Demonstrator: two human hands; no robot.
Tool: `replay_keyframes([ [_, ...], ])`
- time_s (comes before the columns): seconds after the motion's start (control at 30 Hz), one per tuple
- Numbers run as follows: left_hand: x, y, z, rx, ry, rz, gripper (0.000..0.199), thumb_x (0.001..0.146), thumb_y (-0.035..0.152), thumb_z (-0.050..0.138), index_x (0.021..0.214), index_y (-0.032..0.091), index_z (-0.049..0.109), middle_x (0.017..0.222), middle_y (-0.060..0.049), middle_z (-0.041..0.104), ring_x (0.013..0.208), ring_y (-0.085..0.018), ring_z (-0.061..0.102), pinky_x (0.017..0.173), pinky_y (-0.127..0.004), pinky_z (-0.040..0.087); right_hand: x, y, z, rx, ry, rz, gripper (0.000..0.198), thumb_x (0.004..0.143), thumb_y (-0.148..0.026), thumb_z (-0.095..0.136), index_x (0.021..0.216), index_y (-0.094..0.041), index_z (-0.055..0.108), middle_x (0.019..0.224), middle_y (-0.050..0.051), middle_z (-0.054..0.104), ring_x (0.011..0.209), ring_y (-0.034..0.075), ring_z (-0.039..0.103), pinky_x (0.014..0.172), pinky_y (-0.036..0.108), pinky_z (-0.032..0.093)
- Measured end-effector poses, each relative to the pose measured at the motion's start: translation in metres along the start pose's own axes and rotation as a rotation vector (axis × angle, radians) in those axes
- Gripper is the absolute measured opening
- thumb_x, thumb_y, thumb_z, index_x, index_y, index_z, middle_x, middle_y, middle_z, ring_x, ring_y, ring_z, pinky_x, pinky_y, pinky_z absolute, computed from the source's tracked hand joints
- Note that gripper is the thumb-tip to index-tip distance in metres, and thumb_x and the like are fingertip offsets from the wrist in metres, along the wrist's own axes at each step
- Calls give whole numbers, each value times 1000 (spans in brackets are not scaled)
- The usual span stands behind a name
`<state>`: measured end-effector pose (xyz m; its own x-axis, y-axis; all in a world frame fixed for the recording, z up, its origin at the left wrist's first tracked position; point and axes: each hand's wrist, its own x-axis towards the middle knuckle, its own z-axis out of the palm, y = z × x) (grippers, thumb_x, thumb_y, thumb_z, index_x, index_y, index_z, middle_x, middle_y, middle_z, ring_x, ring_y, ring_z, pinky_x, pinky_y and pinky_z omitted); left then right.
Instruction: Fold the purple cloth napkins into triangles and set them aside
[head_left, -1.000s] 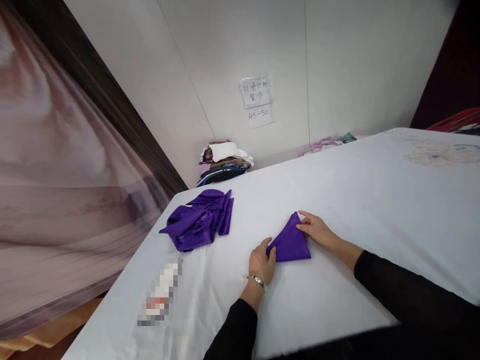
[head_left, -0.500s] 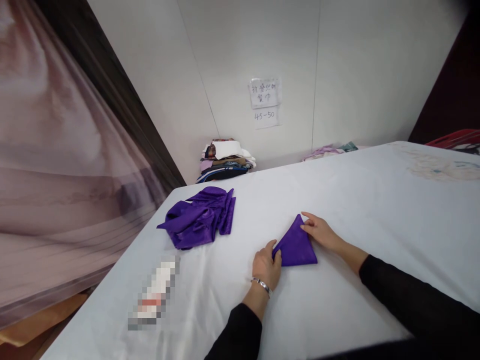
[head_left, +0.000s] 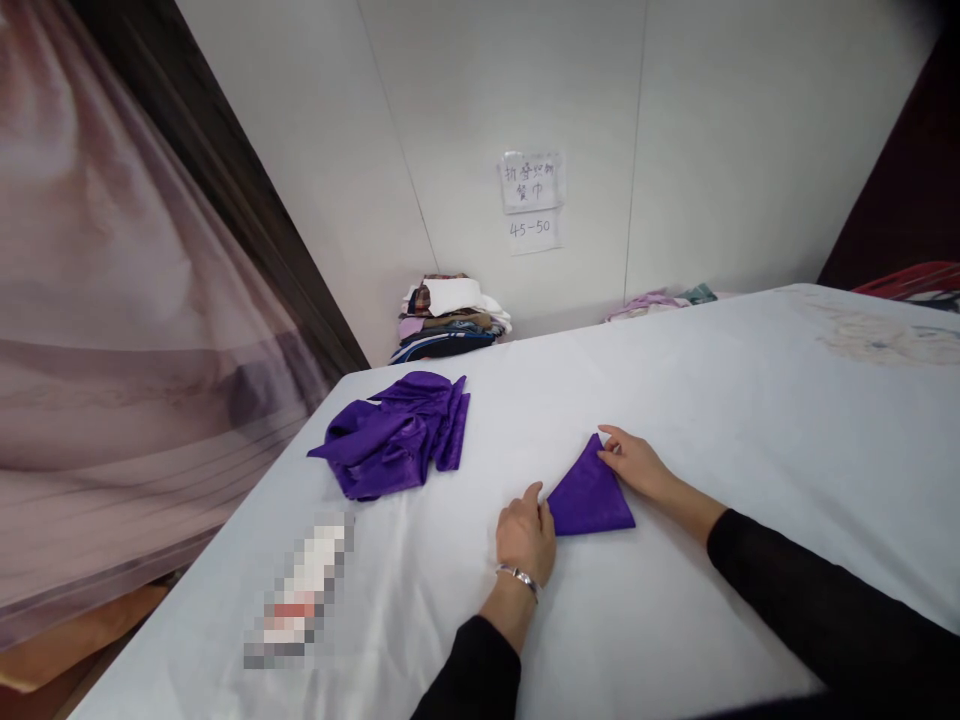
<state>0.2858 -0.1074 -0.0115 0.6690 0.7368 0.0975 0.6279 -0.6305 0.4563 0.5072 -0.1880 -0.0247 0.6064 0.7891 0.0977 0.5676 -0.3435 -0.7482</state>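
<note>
A purple cloth napkin, folded into a small triangle-like shape, lies on the white-covered table. At its left corner is my left hand, thumb and fingers closed on the cloth there and partly hiding it; a silver bracelet circles the wrist. My right hand pinches the upper edge by the top corner, with the index finger reaching past the tip. To the left lies a loose heap of purple cloth, crumpled, with some straighter folds on its right side.
A pixelated pale object lies at the table's left front. Folded clothes are stacked behind the far edge, and more fabric lies farther right. A sheer curtain hangs along the left side. Handwritten paper is stuck on the wall.
My left hand has shifted slightly left and down at the napkin's corner. The right hand keeps its pinch near the top, and the napkin has hardly moved.
</note>
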Motion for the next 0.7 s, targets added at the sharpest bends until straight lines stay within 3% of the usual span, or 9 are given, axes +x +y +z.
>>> replay_keyframes([
  [0.3,1,-2,1,36,-5,26,39,86,24,36,122,19,52,86,-8,65,83,-22,58,81,-33,41,13,2,2,50,27,37,51,75,-33,52,123,-18,47,88,2,63,72,17,57,70,30,43],
  [0.7,0,0,0,71,-8,31,37,87,23,36,121,19,52,84,-6,65,81,-20,59,79,-32,42,20,1,4,51,64,-5,47,75,-21,49,121,-20,50,82,-1,64,70,15,58,68,27,43],
])
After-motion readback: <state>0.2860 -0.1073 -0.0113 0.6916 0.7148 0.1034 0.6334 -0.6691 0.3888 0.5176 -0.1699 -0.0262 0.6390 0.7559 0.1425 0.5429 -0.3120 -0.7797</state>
